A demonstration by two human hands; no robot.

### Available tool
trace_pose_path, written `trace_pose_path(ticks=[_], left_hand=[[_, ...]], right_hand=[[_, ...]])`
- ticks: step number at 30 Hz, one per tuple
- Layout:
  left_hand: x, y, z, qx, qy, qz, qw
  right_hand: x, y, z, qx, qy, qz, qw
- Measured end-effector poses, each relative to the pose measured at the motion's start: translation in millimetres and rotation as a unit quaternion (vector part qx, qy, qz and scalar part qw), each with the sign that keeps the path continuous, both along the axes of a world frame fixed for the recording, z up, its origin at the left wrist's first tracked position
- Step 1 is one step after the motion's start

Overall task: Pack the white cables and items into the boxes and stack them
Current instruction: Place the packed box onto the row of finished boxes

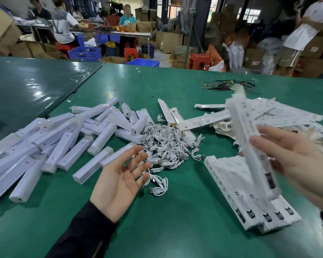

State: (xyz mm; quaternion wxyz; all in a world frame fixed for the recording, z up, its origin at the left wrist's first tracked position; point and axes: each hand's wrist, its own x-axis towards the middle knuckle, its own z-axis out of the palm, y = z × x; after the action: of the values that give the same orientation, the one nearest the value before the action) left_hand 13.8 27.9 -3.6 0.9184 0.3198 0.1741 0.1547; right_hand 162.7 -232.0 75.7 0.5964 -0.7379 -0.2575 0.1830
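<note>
Head cam: right hand [295,164] grips a box [250,138], long axis running up and away, over the packed stack [250,198]. Left hand [119,181] hangs loose, empty, nearest the cables [168,146] just ahead.

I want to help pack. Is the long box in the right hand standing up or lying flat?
Standing up, tilted. The long box is off the table, its top leaning away, held by the right hand. It is blurred.

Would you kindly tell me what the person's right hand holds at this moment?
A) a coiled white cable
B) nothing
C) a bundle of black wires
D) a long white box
D: the right hand grips a long white box, blurred and tilted, above the row of packed boxes.
</note>
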Motion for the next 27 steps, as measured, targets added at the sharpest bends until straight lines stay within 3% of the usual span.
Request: trace_pose_path(ticks=[2, 5, 9, 10, 12, 16, 19, 27], left_hand=[[1, -5, -1, 0.065, 0.004, -0.012, 0.998], [-1, -14, 1, 0.153, -0.016, -0.038, 0.987], [-1, -18, 3, 0.248, 0.016, -0.022, 0.968], [-1, -19, 2, 0.259, 0.023, -0.019, 0.966], [1, -20, 0, 0.266, 0.022, -0.018, 0.964], [2, -23, -2, 0.266, 0.029, -0.031, 0.963], [0, -25, -3, 0.268, 0.049, -0.088, 0.958], [-3, -30, -3, 0.271, 0.011, -0.133, 0.953]], right_hand=[[-24, 38, -11, 0.08, 0.134, 0.098, 0.983], [-56, 89, -45, 0.125, 0.289, 0.156, 0.936], [-70, 117, -75, 0.147, 0.38, 0.205, 0.89], [-69, 116, -80, 0.146, 0.377, 0.212, 0.89], [-62, 111, -87, 0.102, 0.308, 0.199, 0.925], [-47, 103, -85, 0.07, 0.139, 0.07, 0.985], [-41, 100, -86, 0.114, 0.083, 0.014, 0.99], [-46, 100, -87, 0.091, 0.054, 0.043, 0.993]])
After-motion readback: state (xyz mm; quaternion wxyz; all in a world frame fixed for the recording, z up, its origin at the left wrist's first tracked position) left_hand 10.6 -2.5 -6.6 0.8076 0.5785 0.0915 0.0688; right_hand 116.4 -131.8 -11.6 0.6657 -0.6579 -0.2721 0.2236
